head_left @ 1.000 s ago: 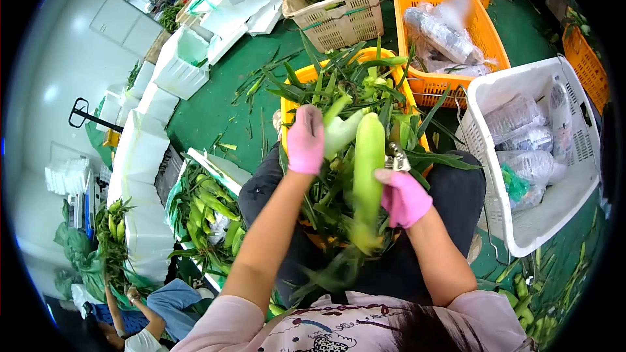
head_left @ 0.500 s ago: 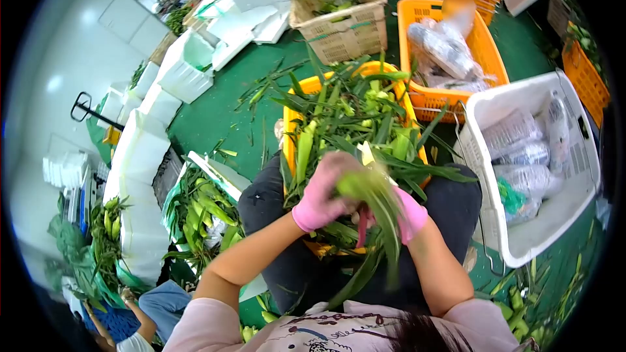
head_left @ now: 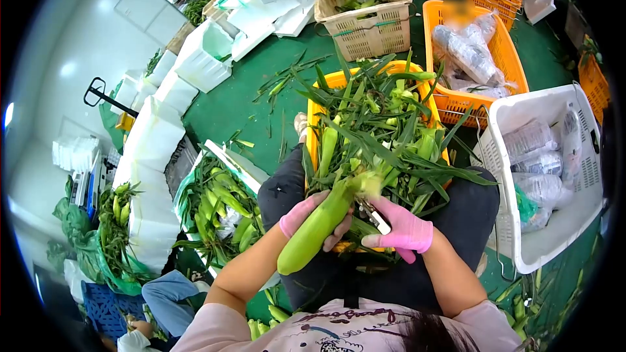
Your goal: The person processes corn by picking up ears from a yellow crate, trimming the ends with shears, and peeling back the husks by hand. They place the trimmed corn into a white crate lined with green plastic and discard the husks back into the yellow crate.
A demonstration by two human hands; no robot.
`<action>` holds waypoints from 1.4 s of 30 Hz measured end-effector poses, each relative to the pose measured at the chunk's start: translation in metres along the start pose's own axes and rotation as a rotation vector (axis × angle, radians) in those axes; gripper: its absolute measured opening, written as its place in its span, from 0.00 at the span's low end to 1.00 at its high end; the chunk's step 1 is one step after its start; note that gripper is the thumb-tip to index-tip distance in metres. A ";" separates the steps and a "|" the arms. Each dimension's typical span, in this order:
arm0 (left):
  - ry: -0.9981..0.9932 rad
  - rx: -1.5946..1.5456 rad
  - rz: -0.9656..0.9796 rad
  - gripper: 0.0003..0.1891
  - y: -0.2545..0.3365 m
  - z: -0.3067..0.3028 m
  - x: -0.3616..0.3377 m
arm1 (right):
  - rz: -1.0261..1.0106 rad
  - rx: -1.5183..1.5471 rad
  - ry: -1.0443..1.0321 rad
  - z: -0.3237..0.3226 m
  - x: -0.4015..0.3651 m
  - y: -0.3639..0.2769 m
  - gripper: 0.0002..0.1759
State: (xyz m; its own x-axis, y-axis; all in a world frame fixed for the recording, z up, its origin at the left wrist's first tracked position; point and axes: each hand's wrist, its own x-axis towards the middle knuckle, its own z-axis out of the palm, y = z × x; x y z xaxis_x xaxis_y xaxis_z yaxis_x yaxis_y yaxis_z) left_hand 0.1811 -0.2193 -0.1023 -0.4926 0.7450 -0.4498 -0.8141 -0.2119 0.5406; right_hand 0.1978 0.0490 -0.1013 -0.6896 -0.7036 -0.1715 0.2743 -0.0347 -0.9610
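Head view: foam boxes (head_left: 153, 137) line the left of the frame. A white basket (head_left: 521, 107) of bagged goods fills the right. A yellow crate (head_left: 324, 83) heaped with husks (head_left: 385, 130) sits at centre, against the person's knees.

Lower centre, over the lap, lies the ear (head_left: 316, 228), tilted with its blunt end toward the lower left. The left hand (head_left: 305, 212) wraps around its middle. The right hand (head_left: 405, 229) is clenched on a cutter (head_left: 377, 219), which sits just beside the left fingertips.

With the blade that close, a slip on the smooth husk could nick the left glove. Held by one hand only, the ear could also slide off the lap.

Husks spilling over the crate's near edge hide the ear's tip and crowd the cutter.
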 end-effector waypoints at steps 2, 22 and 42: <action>-0.177 -0.226 -0.053 0.30 -0.014 -0.014 0.004 | -0.010 -0.041 -0.022 0.001 0.001 0.010 0.47; 0.764 1.376 0.107 0.31 -0.004 0.020 -0.064 | -0.036 -0.771 0.372 0.035 0.024 0.056 0.56; 2.054 -0.221 -0.868 0.41 -0.572 0.017 -0.512 | 0.732 0.379 0.064 0.117 -0.013 0.126 0.36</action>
State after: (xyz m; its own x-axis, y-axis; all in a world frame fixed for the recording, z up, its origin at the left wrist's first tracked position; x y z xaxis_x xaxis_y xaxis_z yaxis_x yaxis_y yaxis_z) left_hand 0.9040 -0.4687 -0.1690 0.4629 -0.7707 -0.4379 -0.8813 -0.4532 -0.1338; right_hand 0.3195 -0.0289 -0.1950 -0.2826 -0.5994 -0.7489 0.8684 0.1717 -0.4652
